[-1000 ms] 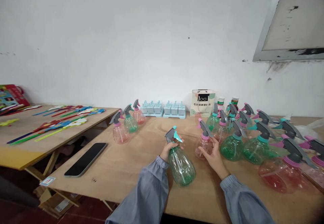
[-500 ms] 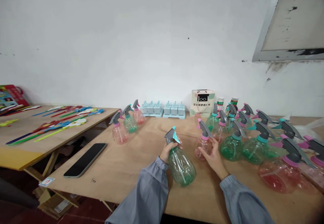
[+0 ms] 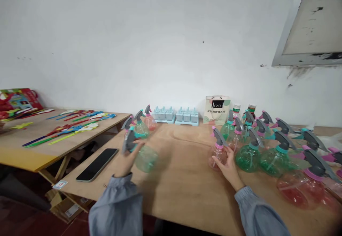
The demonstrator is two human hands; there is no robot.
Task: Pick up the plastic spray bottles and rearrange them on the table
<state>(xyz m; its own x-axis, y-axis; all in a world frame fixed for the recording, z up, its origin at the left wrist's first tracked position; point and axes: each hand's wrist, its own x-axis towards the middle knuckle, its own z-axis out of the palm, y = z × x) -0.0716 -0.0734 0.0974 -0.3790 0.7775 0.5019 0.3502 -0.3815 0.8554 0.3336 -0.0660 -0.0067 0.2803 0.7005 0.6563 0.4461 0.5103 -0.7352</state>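
My left hand is wrapped round the neck of a green spray bottle, tilted and blurred by motion, in front of the bottles at the left. My right hand has its thumb and fingers round a pink spray bottle, which stands upright on the wooden table. Right of that hand stand several more bottles, among them a green one and a large pink one. Behind my left hand are a pink bottle and a green bottle, with another pink one partly hidden.
A black phone lies at the table's left edge. Light blue moulds and a paper bag stand by the wall. On the left-hand table lie several colourful plastic sticks.
My left hand has carried the green bottle left, towards the small group there. My right hand stays round the pink bottle. The view has shifted slightly.
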